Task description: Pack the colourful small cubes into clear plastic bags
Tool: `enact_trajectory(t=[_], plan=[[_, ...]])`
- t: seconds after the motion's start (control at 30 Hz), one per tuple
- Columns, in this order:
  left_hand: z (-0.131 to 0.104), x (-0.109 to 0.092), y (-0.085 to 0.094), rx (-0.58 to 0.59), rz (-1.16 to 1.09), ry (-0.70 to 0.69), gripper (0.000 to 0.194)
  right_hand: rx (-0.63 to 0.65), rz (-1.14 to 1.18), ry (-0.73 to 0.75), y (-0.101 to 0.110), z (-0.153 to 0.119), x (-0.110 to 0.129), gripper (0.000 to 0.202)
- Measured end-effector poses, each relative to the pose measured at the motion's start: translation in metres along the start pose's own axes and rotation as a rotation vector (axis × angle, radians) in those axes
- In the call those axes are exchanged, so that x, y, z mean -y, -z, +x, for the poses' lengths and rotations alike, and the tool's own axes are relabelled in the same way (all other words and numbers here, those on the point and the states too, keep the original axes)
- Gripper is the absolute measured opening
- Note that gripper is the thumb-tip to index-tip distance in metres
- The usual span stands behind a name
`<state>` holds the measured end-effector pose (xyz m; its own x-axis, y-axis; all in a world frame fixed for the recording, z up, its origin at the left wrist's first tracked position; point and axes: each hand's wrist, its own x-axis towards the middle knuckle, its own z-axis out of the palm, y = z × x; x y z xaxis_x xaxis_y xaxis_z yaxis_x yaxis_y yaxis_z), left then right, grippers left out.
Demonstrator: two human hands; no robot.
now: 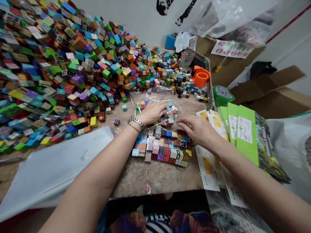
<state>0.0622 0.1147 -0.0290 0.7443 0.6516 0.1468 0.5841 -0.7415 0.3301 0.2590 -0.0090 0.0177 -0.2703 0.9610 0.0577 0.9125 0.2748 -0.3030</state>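
My left hand (pixel 154 111), with a metal-banded watch on its wrist, lies flat over a clear plastic bag (pixel 143 97), fingers stretched out to the right. Small printed cubes (pixel 171 111) show through the film under and beside it. Just right of the bag is my right hand (pixel 195 127), its fingers loosely bent and slightly apart; I see nothing held in it. Nearer to me, between my forearms, sits a block of colourful printed cubes (pixel 161 152) packed in rows. A single dark cube with a question mark (pixel 116 122) lies left of my watch.
A large heap of loose cubes (pixel 80 64) covers the left and back of the table. Flat plastic bags (pixel 60 168) lie at left. Rightward are green packets (pixel 246 136), printed sheets (pixel 206 165), green tape (pixel 223 94), an orange tape dispenser (pixel 201 77) and a cardboard box (pixel 284 100).
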Motion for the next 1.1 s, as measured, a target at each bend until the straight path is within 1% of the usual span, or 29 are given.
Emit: enact_trajectory(t=[0.1,0.17,0.27,0.4,0.5,0.67,0.77,1.1], plan=[[0.001,-0.001,0.001,0.006,-0.015,0.005,0.034,0.03,0.022,0.08,0.009,-0.016,0.004,0.025],[0.001,-0.002,0.002,0.015,-0.019,0.002,0.034,0.065,-0.005,0.101,0.012,-0.027,0.002,0.025],[0.002,-0.002,0.003,0.028,-0.017,-0.014,0.034,0.094,-0.052,0.076,0.015,-0.042,-0.007,0.031],[0.003,-0.001,0.002,0.008,-0.02,-0.007,0.032,0.104,-0.097,0.024,0.014,-0.054,-0.021,0.036],[0.003,0.001,0.0,-0.003,-0.022,-0.015,0.031,0.109,-0.105,0.0,0.009,-0.057,-0.026,0.039],[0.003,0.002,-0.001,-0.012,-0.043,-0.021,0.032,0.081,-0.104,-0.016,0.001,-0.057,-0.025,0.045],[0.004,0.003,0.0,-0.002,-0.046,-0.021,0.034,0.103,-0.106,-0.037,-0.001,-0.058,-0.026,0.047],[0.003,0.004,-0.002,-0.01,-0.017,-0.03,0.032,0.137,-0.086,-0.047,0.001,-0.059,-0.025,0.044]])
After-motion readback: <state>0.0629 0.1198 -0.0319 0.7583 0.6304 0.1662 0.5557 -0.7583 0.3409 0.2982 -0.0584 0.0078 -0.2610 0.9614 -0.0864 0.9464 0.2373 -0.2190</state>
